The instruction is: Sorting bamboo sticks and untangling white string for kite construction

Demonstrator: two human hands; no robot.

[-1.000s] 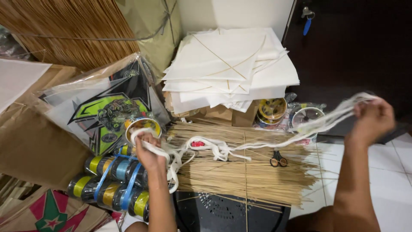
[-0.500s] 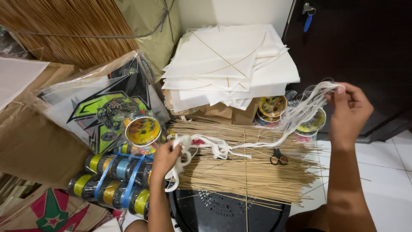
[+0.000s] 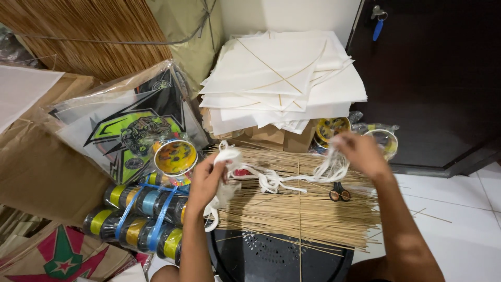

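A tangled white cord (image 3: pixel 271 180) sags slack over the bundle of thin bamboo sticks (image 3: pixel 297 214).

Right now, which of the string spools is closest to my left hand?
The loose spool with the yellow-orange face, standing just beside your left hand. The others are strapped together in a blue-banded bundle lower down, or lie over by your right hand.

A dark wooden door (image 3: pixel 428 78) is set beside a pale wall (image 3: pixel 292 15), and white floor tiles (image 3: pixel 459 214) are seen below.
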